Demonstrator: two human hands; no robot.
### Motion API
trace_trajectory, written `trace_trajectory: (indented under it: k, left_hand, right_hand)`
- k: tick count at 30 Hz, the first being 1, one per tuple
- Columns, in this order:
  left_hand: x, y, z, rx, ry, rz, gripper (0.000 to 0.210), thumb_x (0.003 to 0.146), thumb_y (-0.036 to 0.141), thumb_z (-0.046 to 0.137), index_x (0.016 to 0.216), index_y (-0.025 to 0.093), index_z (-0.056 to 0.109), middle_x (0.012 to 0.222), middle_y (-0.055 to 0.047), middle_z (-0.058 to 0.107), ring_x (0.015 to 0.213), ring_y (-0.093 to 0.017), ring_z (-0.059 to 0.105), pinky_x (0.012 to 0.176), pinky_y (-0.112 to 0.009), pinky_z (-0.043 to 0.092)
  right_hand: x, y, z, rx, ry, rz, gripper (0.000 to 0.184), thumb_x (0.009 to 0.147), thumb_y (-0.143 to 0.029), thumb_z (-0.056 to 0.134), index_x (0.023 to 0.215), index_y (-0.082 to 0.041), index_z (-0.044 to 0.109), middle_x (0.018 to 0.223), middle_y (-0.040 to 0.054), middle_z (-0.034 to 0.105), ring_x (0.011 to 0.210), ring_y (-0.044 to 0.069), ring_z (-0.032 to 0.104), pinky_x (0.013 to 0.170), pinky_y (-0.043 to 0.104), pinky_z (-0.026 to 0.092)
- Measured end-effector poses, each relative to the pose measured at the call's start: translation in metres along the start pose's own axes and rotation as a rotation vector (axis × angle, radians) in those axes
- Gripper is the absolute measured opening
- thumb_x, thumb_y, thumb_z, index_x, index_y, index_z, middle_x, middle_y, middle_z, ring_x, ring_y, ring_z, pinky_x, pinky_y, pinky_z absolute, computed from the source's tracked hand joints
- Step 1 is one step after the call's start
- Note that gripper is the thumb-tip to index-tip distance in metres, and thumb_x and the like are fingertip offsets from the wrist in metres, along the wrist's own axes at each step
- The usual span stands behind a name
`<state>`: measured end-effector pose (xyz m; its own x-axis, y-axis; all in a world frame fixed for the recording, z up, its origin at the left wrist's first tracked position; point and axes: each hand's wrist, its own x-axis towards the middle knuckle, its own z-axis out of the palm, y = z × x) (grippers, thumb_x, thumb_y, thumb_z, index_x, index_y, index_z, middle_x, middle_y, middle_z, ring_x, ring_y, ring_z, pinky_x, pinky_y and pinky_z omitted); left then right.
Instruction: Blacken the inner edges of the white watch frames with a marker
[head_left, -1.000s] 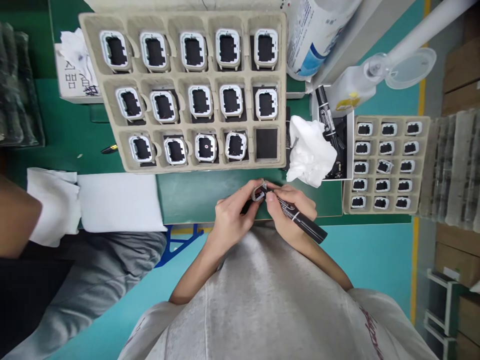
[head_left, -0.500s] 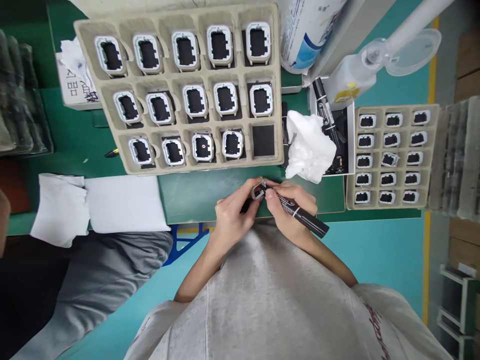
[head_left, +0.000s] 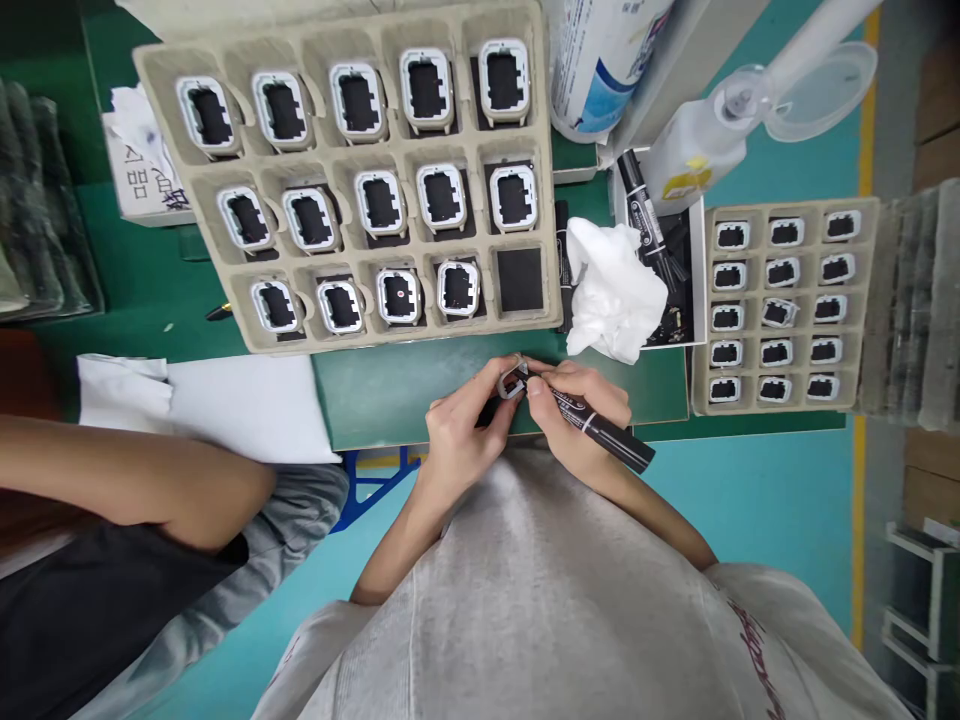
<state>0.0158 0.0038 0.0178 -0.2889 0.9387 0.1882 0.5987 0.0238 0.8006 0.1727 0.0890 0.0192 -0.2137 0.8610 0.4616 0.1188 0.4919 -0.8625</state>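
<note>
My left hand (head_left: 466,425) pinches a small silver watch-case frame (head_left: 513,381) by its edge, just over the table's front edge. In my right hand (head_left: 576,405) is a black marker pen (head_left: 604,434), gripped like a writing tool, its tip end at the frame's opening. Whether the tip touches the frame I cannot tell. Ahead of both hands lies a beige tray (head_left: 341,341) whose compartments hold several similar frames on black pads. Its front right compartment (head_left: 520,281) shows only a black pad.
White crumpled tissue (head_left: 613,290) sits beside a box of markers (head_left: 646,215). Further right is a smaller tray of frames (head_left: 701,330). A pump bottle (head_left: 694,155) and a white-blue container (head_left: 600,75) stand behind. At left, a co-worker's arm (head_left: 150,470) reaches in near white cloths (head_left: 232,395).
A co-worker's bare arm has come into view from the left. My hands keep their hold on the frame and the marker pen, and the whole view has shifted slightly.
</note>
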Motion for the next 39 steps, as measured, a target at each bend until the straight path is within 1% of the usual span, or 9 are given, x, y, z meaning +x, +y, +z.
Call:
trace_trajectory:
  k: [3,8,13,18,22,27,32,35,39]
  left_hand:
    - [-0.001,-0.0002,-0.0006,-0.009,0.0,0.014,0.033,0.119,0.02,0.076,0.149,0.027,0.085,0.122,-0.002,0.097,0.098,-0.017,0.094,0.087,-0.024,0.073]
    - [-0.0033,-0.0009,-0.0007,0.006,-0.005,-0.006,0.033,0.12,0.024,0.076,0.152,0.028,0.085,0.127,-0.003,0.097,0.103,-0.02,0.096,0.091,-0.027,0.077]
    - [-0.0028,-0.0005,-0.0004,0.0,0.004,-0.003,0.034,0.118,0.022,0.076,0.15,0.028,0.085,0.124,-0.003,0.098,0.1,-0.019,0.096,0.088,-0.025,0.076]
    - [-0.002,0.0006,-0.0005,-0.005,0.012,0.005,0.032,0.119,0.022,0.076,0.149,0.027,0.086,0.12,-0.002,0.097,0.099,-0.018,0.095,0.088,-0.025,0.075]
    - [-0.0021,-0.0001,-0.0006,0.014,0.009,-0.004,0.03,0.12,0.026,0.075,0.148,0.028,0.087,0.119,-0.002,0.097,0.098,-0.019,0.095,0.086,-0.025,0.075]
    - [-0.0015,-0.0003,0.0,-0.012,0.012,-0.002,0.031,0.118,0.023,0.077,0.147,0.028,0.087,0.12,-0.002,0.097,0.098,-0.019,0.095,0.087,-0.026,0.076]
    - [-0.0007,0.0004,0.0009,-0.04,0.016,-0.001,0.031,0.118,0.021,0.076,0.146,0.027,0.087,0.121,-0.002,0.097,0.098,-0.018,0.095,0.091,-0.025,0.076]
    - [0.0003,0.0006,0.0011,-0.069,0.02,0.014,0.033,0.118,0.019,0.076,0.147,0.027,0.087,0.126,-0.002,0.098,0.104,-0.019,0.096,0.098,-0.027,0.077]
    - [0.0007,0.0003,0.0009,-0.056,0.007,-0.008,0.032,0.117,0.02,0.076,0.146,0.027,0.087,0.124,-0.002,0.098,0.101,-0.019,0.096,0.094,-0.027,0.077]
  right_hand:
    - [0.0003,0.0,0.0008,0.038,0.001,-0.005,0.015,0.113,-0.018,0.085,0.11,-0.032,0.079,0.097,-0.0039,0.094,0.092,0.024,0.097,0.082,0.037,0.083]
    - [0.0001,-0.0001,0.0019,0.057,0.003,-0.003,0.016,0.113,-0.017,0.085,0.112,-0.033,0.079,0.098,-0.0035,0.094,0.094,0.025,0.098,0.082,0.038,0.082]
    - [0.0006,-0.0005,0.0009,0.052,0.002,0.007,0.018,0.112,-0.015,0.084,0.111,-0.032,0.08,0.097,-0.0028,0.095,0.09,0.024,0.097,0.078,0.036,0.08]
    - [0.0015,-0.0013,-0.0008,0.075,-0.015,0.019,0.022,0.109,-0.011,0.086,0.111,-0.032,0.081,0.098,-0.0027,0.095,0.091,0.025,0.097,0.08,0.037,0.079]
    - [0.0,-0.0002,-0.0001,0.077,-0.001,0.045,0.018,0.109,-0.016,0.088,0.109,-0.033,0.083,0.097,-0.0024,0.095,0.086,0.025,0.096,0.078,0.038,0.08]
    - [-0.0002,0.0006,0.0013,0.031,0.021,0.029,0.015,0.113,-0.022,0.085,0.104,-0.031,0.079,0.095,-0.0026,0.094,0.074,0.02,0.09,0.071,0.036,0.078]
    - [0.002,-0.0009,0.0011,-0.008,0.014,0.013,0.015,0.113,-0.023,0.084,0.103,-0.031,0.077,0.093,-0.0015,0.095,0.085,0.025,0.097,0.078,0.037,0.082]
    - [0.0024,-0.0008,0.0015,-0.031,0.04,0.018,0.014,0.114,-0.028,0.083,0.102,-0.033,0.077,0.092,0.0,0.095,0.081,0.027,0.097,0.072,0.038,0.082]
    - [0.0032,-0.0014,0.0018,-0.02,0.046,0.029,0.014,0.114,-0.03,0.083,0.102,-0.034,0.077,0.093,-0.0004,0.095,0.08,0.026,0.096,0.072,0.037,0.082]
